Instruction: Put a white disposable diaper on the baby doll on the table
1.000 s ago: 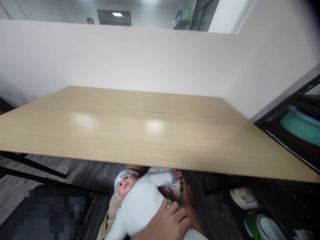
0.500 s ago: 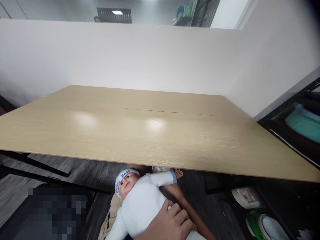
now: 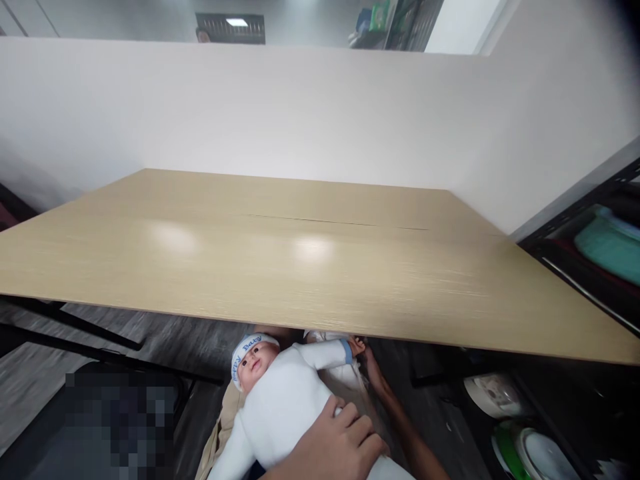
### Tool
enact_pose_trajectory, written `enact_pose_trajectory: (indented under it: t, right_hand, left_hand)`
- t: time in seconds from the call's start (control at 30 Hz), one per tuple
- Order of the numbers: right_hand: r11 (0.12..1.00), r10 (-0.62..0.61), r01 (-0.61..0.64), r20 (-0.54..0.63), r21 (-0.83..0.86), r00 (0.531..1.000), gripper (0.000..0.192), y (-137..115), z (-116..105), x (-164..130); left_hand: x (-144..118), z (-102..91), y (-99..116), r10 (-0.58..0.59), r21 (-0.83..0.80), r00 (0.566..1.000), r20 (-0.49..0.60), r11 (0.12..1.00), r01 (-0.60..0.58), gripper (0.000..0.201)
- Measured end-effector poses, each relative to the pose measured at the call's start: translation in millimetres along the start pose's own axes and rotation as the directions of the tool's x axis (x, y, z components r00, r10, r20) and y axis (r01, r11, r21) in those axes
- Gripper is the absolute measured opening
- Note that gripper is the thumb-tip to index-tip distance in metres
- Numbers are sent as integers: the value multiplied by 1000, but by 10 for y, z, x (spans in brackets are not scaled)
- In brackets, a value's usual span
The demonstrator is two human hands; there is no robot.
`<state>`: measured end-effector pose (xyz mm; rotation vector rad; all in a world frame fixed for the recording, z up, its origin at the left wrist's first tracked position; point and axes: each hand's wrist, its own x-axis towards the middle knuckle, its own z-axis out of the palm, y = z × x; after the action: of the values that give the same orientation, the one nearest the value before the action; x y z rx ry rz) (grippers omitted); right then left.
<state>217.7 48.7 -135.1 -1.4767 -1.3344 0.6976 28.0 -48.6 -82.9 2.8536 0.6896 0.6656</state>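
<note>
A baby doll (image 3: 285, 400) in a white suit and a white cap with blue letters lies face up in my lap, below the near edge of a light wooden table (image 3: 300, 267). My left hand (image 3: 335, 447) lies on the doll's belly, fingers curled over it. My right hand (image 3: 370, 363) reaches from the lower right to the doll's raised arm with its blue cuff, right under the table edge, which partly hides it. A white cloth (image 3: 347, 383) lies between the doll and my right forearm. Tan fabric (image 3: 225, 427) shows under the doll.
A white partition (image 3: 300, 113) stands behind the table, with a person's head top (image 3: 203, 33) just above it. A black shelf (image 3: 575, 247) at the right holds a teal item (image 3: 607, 243). White and green appliances (image 3: 525, 453) sit on the floor beneath.
My right hand has moved up to the doll's raised arm under the table edge. The left hand has stayed on the doll's belly. The view has shifted slightly.
</note>
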Motion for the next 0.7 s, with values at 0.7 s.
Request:
enact_pose_trajectory:
  t: [0.7]
  right_hand:
    - [716,-51,583,804,-385,592,59,-1085,252,-28]
  left_hand:
    - [-95,-344,1,55,25,998,2,998,-55,10]
